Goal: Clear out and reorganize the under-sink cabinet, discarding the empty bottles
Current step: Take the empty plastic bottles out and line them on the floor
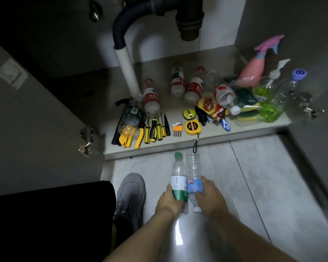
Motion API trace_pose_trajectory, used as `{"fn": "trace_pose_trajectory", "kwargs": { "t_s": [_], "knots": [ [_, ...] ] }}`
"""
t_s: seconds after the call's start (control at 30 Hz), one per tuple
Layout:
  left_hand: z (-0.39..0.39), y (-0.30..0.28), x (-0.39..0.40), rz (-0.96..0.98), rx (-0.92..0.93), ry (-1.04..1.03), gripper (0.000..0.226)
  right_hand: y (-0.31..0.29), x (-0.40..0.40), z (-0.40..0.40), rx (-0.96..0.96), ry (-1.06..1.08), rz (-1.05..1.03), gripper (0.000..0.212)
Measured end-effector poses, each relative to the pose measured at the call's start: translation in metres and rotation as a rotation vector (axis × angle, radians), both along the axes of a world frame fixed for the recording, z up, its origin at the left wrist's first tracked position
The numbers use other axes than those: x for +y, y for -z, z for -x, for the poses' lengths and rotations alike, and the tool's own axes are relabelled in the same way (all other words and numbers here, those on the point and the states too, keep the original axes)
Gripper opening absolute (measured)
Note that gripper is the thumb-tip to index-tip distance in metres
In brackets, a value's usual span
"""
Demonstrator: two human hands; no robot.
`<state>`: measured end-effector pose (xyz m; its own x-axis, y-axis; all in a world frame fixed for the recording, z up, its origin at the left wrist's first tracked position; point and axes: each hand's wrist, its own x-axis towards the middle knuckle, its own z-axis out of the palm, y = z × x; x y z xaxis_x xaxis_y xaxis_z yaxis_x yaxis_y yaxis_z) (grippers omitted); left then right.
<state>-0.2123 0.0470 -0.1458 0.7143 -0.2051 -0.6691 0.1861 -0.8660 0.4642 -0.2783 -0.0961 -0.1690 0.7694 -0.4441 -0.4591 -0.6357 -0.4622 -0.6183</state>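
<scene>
An open under-sink cabinet [197, 138] sits above a pale tiled floor [263, 176], its dark drain pipe [121, 23] curving down into a white pipe [128, 69] near the back. The cabinet floor is crowded: three red-labelled bottles [194, 87] lie toward the back, a green-labelled clear bottle [130, 116] lies on top of a hammer [119, 121] at the left, and yellow-handled screwdrivers [153, 130] lie in a row beside it. A set of hex keys [177, 127], a yellow tape measure [192, 126] and a roll of tape [189, 113] sit near the front edge. To the right lie crumpled wrappers [216, 108], sponges [248, 112], a green soap dispenser [269, 99] and a pink spray bottle [256, 67]. In front of the cabinet, the left hand [170, 200] grips a green-capped bottle [178, 178], while the right hand [210, 195] grips a blue-labelled bottle [194, 178] held cap-down, the two bottles touching side by side. A grey shoe [131, 197] rests on the tiles at the left.
</scene>
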Motion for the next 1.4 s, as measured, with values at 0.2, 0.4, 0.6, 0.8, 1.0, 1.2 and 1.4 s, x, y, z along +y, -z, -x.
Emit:
{"fn": "trace_pose_trajectory", "kwargs": {
  "t_s": [0.2,0.4,0.6,0.8,1.0,1.2,1.4],
  "knots": [
    [0.004,-0.018,0.014,-0.01,-0.116,0.031,0.033,-0.012,-0.007,0.024,0.002,0.036,0.005,0.045],
    [-0.013,-0.044,0.033,-0.043,-0.194,0.116,0.032,-0.027,-0.025,0.047,0.065,-0.091,0.113,0.051],
    [-0.065,-0.087,0.041,-0.055,-0.32,0.154,0.039,-0.061,-0.042,0.012,0.046,-0.157,0.197,0.043],
    [-0.143,-0.14,0.036,0.033,-0.499,0.074,0.03,-0.111,-0.033,-0.08,-0.131,-0.171,0.146,0.039],
    [-0.226,-0.16,0.045,-0.028,-0.82,0.124,0.043,-0.14,-0.021,-0.2,-0.234,-0.186,0.131,0.043],
    [-0.257,-0.122,0.037,-0.138,-0.481,0.046,0.087,-0.131,-0.007,-0.301,-0.126,-0.164,0.106,0.057],
    [-0.265,-0.102,0.032,-0.075,-0.406,-0.11,0.076,-0.115,0.011,-0.333,-0.07,-0.126,0.181,0.071]
  ]
}}
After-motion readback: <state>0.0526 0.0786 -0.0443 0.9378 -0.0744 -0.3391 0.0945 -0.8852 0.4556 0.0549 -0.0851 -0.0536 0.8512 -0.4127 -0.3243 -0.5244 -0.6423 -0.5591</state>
